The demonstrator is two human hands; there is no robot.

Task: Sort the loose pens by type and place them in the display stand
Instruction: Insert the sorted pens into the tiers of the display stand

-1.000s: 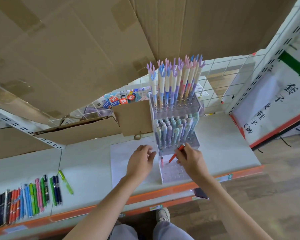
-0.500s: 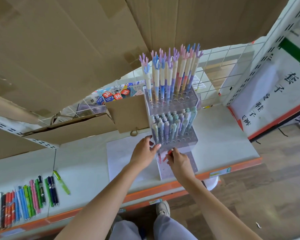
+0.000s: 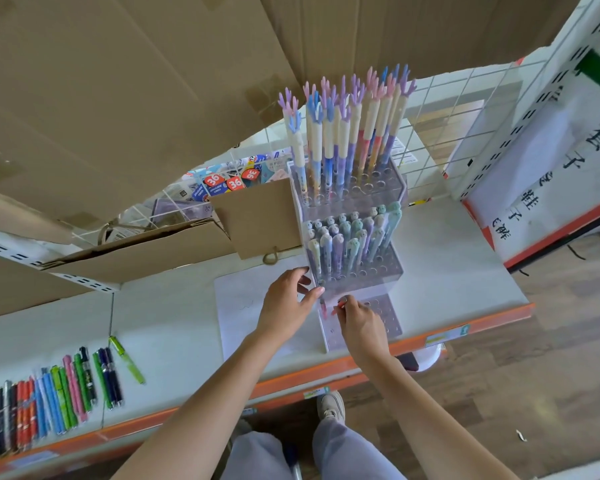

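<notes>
- Right hand (image 3: 361, 322): fingers pinched on a red pen (image 3: 338, 307) over the lowest tier of the display stand (image 3: 388, 271).
- Left hand (image 3: 288, 303): fingers spread, touching the stand's left edge.
- Loose pens (image 3: 49, 393) in a row, far left on the table (image 3: 174, 317).

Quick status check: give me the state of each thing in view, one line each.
display stand: upright, top two tiers stocked, bottom tier nearly bare
red pen: pinched, at a bottom-tier hole
right hand: pinching the red pen
left hand: fingers touching the stand's left edge
loose pens: lying in a row on the shelf
</notes>
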